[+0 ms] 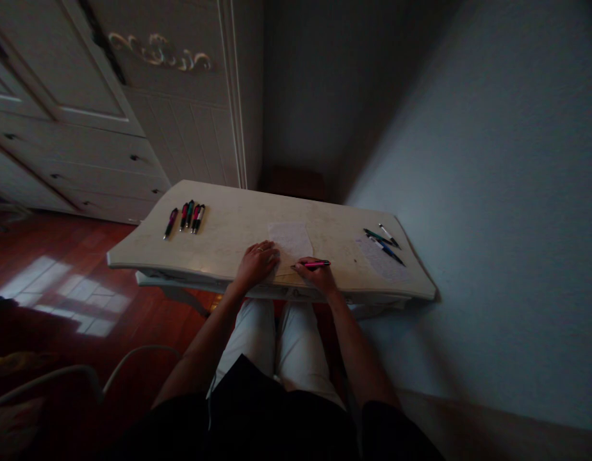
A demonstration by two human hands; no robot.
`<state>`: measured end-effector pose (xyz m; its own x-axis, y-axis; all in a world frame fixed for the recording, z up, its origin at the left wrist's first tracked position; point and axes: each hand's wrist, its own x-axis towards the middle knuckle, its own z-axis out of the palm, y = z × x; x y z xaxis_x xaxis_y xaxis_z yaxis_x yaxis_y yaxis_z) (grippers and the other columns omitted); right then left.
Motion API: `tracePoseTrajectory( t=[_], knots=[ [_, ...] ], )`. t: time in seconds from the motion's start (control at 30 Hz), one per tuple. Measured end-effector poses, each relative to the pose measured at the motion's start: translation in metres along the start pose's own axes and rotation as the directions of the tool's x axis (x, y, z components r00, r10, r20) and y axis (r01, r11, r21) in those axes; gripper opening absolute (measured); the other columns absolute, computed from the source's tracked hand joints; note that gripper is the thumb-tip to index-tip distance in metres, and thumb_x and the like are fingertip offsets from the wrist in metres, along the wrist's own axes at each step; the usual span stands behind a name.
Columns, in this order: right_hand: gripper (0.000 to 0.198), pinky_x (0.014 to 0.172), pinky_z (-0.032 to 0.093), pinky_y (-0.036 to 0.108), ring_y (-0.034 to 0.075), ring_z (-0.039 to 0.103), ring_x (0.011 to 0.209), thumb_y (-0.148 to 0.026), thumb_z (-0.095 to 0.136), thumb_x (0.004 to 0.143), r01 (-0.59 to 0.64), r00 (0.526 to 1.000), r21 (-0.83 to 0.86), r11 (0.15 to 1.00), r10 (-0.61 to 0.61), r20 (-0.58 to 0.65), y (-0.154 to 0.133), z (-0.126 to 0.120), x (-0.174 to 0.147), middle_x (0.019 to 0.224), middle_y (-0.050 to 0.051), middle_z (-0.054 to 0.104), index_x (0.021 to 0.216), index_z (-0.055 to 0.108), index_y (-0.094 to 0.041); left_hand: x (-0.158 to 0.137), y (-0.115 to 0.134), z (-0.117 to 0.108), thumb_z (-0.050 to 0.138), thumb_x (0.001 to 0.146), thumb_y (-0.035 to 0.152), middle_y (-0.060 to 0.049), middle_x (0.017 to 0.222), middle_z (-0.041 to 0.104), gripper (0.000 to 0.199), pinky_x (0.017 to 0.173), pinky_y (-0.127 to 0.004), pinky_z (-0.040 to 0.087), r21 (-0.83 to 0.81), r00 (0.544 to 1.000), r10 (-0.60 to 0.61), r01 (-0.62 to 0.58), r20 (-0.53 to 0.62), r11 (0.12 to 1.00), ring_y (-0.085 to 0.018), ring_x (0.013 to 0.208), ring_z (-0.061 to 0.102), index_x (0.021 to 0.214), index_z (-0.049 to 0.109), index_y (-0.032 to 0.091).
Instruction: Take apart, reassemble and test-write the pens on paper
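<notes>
A sheet of paper covered in faint writing lies at the front middle of the white table. Flat on the sheet's left edge rests my left hand, fingers stretched out, a ring on one of them. My right hand is closed around a pink and black pen, its tip at the lower part of the paper. To the left lie several pens side by side, with a purple and black pen a little apart. On the right, a few more pens lie on and beside a second written sheet.
A pale cabinet with drawers stands beyond the table to the left. The bare wall closes off the right side. Below left, a white curved tube rises over the red wooden floor. My legs are under the table's front edge.
</notes>
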<state>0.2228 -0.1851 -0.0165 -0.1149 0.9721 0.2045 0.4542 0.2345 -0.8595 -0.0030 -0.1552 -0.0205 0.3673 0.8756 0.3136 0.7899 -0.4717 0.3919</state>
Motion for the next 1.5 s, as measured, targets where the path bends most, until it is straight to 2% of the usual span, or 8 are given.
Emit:
tracePoseTrajectory(
  t=[0.23,0.6,0.9,1.13,1.3,1.5],
  knots=[
    [0.022,0.077,0.053,0.031,0.021,0.068,0.080,-0.039,0.062,0.079,0.015,1.000,-0.028,0.999,-0.014,0.015,-0.0021,-0.0003,0.0004,0.086,0.005,0.075,0.083,0.073,-0.021,0.0005,0.0011,-0.0008,0.051,0.093,0.039,-0.011,0.138,0.057,0.034,0.110,-0.043,0.039,0.040,1.000,-0.014,0.013,0.013,0.999,-0.026,0.131,0.049,0.119,0.069,0.024],
    [0.025,0.072,0.051,0.029,0.020,0.067,0.076,-0.041,0.059,0.081,0.036,0.999,-0.036,0.999,-0.036,0.016,-0.0038,0.0003,0.0005,0.081,0.003,0.073,0.081,0.072,-0.021,0.0004,0.0001,0.0003,0.048,0.095,0.040,-0.010,0.139,0.056,0.036,0.110,-0.044,0.037,0.081,0.999,0.000,-0.004,0.044,0.997,-0.027,0.134,0.046,0.122,0.066,0.025],
    [0.021,0.076,0.051,0.030,0.020,0.067,0.079,-0.039,0.059,0.081,0.050,0.998,-0.051,0.997,-0.049,0.027,-0.0051,0.0014,0.0007,0.083,0.003,0.073,0.081,0.072,-0.022,0.0003,-0.0001,-0.0001,0.050,0.094,0.041,-0.010,0.140,0.056,0.036,0.111,-0.045,0.036,0.069,0.999,0.000,-0.003,0.044,0.998,-0.027,0.134,0.046,0.123,0.065,0.025],
    [0.020,0.078,0.052,0.030,0.020,0.067,0.082,-0.037,0.060,0.080,0.049,0.998,-0.069,0.996,-0.047,0.030,-0.0050,0.0006,0.0008,0.086,0.003,0.074,0.082,0.073,-0.023,0.0001,-0.0018,0.0019,0.048,0.094,0.035,-0.007,0.141,0.055,0.035,0.112,-0.044,0.035,0.073,0.999,-0.011,0.007,0.050,0.997,-0.026,0.135,0.044,0.125,0.064,0.029],
    [0.021,0.079,0.051,0.030,0.021,0.068,0.083,-0.038,0.059,0.081,0.058,0.998,-0.071,0.996,-0.056,0.028,-0.0037,0.0008,0.0003,0.087,0.004,0.074,0.083,0.072,-0.022,-0.0005,-0.0005,0.0008,0.049,0.093,0.028,-0.008,0.141,0.055,0.036,0.111,-0.044,0.036,0.062,0.999,-0.006,0.004,0.038,0.998,-0.026,0.135,0.045,0.125,0.065,0.027],
    [0.020,0.077,0.052,0.030,0.020,0.067,0.081,-0.037,0.059,0.081,0.058,0.998,-0.071,0.996,-0.055,0.036,-0.0038,0.0007,0.0005,0.085,0.002,0.073,0.082,0.073,-0.022,0.0000,0.0005,-0.0008,0.048,0.093,0.030,-0.009,0.141,0.055,0.035,0.110,-0.045,0.037,0.049,0.999,-0.011,0.008,0.050,0.999,-0.026,0.134,0.046,0.124,0.065,0.027]
  ],
)
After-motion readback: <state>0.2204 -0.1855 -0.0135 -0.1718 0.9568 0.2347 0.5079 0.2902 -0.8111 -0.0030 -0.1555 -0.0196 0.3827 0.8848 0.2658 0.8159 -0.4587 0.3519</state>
